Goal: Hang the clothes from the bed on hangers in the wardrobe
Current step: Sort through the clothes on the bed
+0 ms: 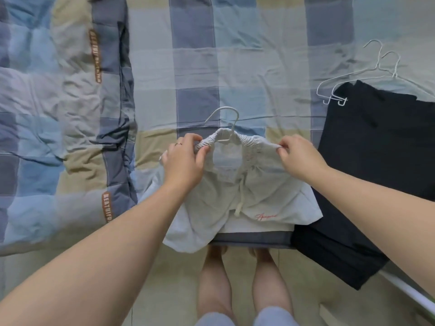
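The frame is filled by the bed (259, 55), spread with a blue, grey and beige checked sheet, and a rumpled quilt (58, 114) in the same checks is seen heaped at 9 o'clock. At 3 o'clock a black garment (376, 172) is laid flat, its lower edge draped over the side of the bed. At the centre, towards 6 o'clock, the white shorts (235, 196) are spread on the bed's near edge, with a grey garment (251, 240) lying beneath them. The elastic waistband is pulled up and gathered over a white hanger (223, 108), the hook of which is seen jutting out at 12 o'clock of the shorts. The waistband is gripped at 10 o'clock by the left hand (183, 158), fingers and thumb curled round the bunched elastic, and pinched at 2 o'clock by the right hand (297, 156) between thumb and fingertips. Two spare hangers (395, 70) are found overlapped at 2 o'clock of the frame, partly tucked under the black garment's top edge. A drawstring (239, 203) is left dangling down the front of the shorts, and a ring (178, 144) is worn on the left hand.
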